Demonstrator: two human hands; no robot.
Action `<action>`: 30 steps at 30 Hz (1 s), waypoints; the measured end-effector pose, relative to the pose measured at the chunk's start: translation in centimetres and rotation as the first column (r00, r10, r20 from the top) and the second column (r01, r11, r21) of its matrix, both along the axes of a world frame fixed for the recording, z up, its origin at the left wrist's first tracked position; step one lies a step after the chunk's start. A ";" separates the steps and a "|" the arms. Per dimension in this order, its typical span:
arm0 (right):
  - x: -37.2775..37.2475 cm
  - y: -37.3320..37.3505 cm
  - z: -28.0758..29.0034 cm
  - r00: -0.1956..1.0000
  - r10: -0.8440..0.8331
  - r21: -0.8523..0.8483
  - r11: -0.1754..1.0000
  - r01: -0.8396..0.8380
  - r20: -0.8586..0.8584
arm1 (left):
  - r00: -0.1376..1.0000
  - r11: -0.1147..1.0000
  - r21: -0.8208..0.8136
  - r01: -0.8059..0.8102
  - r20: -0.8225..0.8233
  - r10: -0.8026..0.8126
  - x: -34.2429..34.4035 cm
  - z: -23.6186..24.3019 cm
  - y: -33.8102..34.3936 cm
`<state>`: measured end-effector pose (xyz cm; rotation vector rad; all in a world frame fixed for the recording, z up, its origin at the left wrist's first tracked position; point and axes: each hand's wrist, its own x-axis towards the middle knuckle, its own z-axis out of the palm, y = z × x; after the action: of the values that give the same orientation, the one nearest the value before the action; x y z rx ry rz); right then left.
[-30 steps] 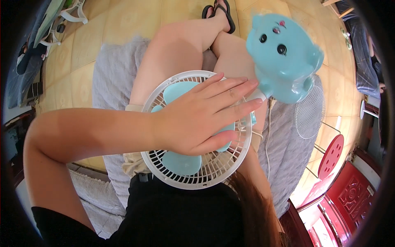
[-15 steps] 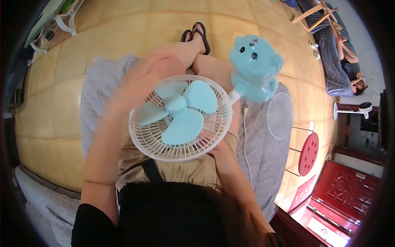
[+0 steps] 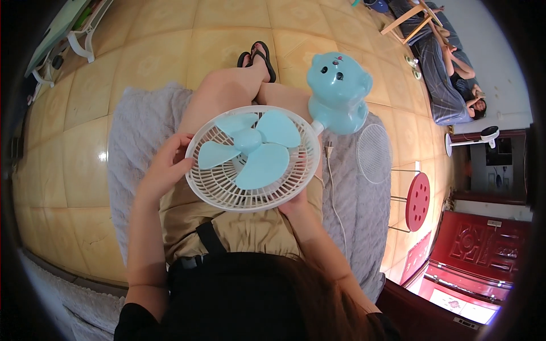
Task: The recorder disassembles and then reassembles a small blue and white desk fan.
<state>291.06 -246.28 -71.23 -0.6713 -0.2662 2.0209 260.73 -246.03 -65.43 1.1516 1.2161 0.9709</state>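
Note:
A small electric fan rests over my lap, its light-blue blades (image 3: 264, 165) uncovered inside a white rear grille (image 3: 227, 196). Its blue bear-shaped base (image 3: 339, 94) points away to the right. With thumb and fingers, my left hand (image 3: 166, 169) grips the grille's left rim. My right hand (image 3: 294, 204) holds the fan from beneath at the lower right; the grille hides most of its fingers. A round white mesh front grille (image 3: 373, 153) lies apart on the grey blanket, right of the fan. Near it runs a white cord with a plug (image 3: 329, 150).
The grey fluffy blanket (image 3: 142, 113) spreads under my legs. At right stands a red round stool (image 3: 418, 202), with a white fan (image 3: 472, 139) farther off. Someone lies on a dark sofa (image 3: 446, 94) at the upper right. A white-legged table (image 3: 79, 45) is at the upper left.
My left hand, blurred above the grille's upper left before, has come down onto its left rim. The fan has tilted slightly, its blades turned a little. The whole view has shifted somewhat.

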 end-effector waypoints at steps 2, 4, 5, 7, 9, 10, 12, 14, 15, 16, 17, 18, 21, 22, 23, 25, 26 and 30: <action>0.1 0.1 1.1 1.000 -0.005 0.031 0.999 0.005 0.000 | 0.987 0.987 -0.160 0.018 0.160 0.008 0.4 0.9 -0.4; 0.3 0.2 2.1 1.000 -0.006 0.075 0.997 0.007 -0.006 | 0.982 0.986 -0.165 -0.020 0.182 0.050 1.0 1.8 -1.4; 0.4 0.2 2.4 1.000 -0.011 0.087 0.996 0.011 -0.004 | 0.974 0.983 -0.173 -0.062 0.205 0.097 1.4 2.0 -2.0; 0.5 0.4 2.6 1.000 -0.017 0.105 0.994 0.018 -0.013 | 0.942 0.980 -0.147 -0.130 0.290 0.169 1.9 1.7 -3.7; 0.4 0.5 2.8 1.000 -0.028 0.114 0.993 0.029 -0.009 | 0.903 0.950 -0.310 -0.046 0.394 0.172 1.7 2.1 -5.8; 0.3 0.6 2.7 0.999 -0.034 0.116 0.993 0.034 -0.004 | 0.908 0.951 -0.307 -0.035 0.387 0.159 1.4 2.2 -6.8; 0.1 0.7 2.8 0.999 -0.040 0.119 0.992 0.038 0.011 | 0.892 0.942 -0.310 0.124 0.451 0.031 0.8 2.4 -8.1; -0.2 0.7 2.8 0.999 -0.034 0.117 0.993 0.032 0.021 | 0.911 0.949 -0.285 0.137 0.412 -0.008 1.8 3.7 -8.2; -0.5 0.7 2.6 0.999 -0.026 0.111 0.994 0.024 0.020 | 0.925 0.953 -0.262 0.150 0.377 -0.042 2.2 4.4 -8.3; -0.7 0.7 2.4 0.999 -0.025 0.107 0.994 0.022 0.022 | 0.887 0.954 -0.224 0.199 0.456 -0.078 1.7 3.5 -8.8; -0.9 0.6 2.2 0.999 -0.017 0.105 0.994 0.014 0.027 | 0.888 0.955 -0.224 0.193 0.453 -0.073 2.0 3.8 -9.0; -1.0 0.6 2.1 0.999 -0.009 0.105 0.994 0.005 0.036 | 0.875 0.959 -0.233 0.160 0.483 -0.029 2.5 4.2 -9.0; -1.0 0.3 2.0 0.998 0.017 0.111 0.994 -0.024 0.063 | 0.858 0.965 -0.231 0.122 0.513 0.014 3.4 4.4 -9.0; -1.1 0.4 2.0 0.996 0.031 0.110 0.993 -0.039 0.078 | 0.862 0.954 -0.274 0.120 0.506 0.037 3.7 4.0 -9.2; -0.9 0.2 2.1 0.994 0.042 0.109 0.993 -0.053 0.096 | 0.865 0.941 -0.316 0.118 0.498 0.059 4.0 3.7 -9.3; -0.4 0.4 2.0 0.989 0.071 0.104 0.991 -0.085 0.132 | 0.857 0.930 -0.344 0.129 0.511 0.070 4.4 3.2 -9.3; -0.4 0.7 2.0 0.985 0.088 0.100 0.990 -0.103 0.146 | 0.849 0.908 -0.391 0.153 0.522 0.081 4.4 2.9 -9.3; 0.5 1.5 2.0 0.974 0.118 0.097 0.986 -0.139 0.193 | 0.869 0.847 -0.503 0.170 0.481 0.111 5.6 3.6 -8.7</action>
<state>291.55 -244.81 -69.24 -0.7925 -0.5411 2.0504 266.28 -254.70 -61.82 0.4304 0.9464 0.7640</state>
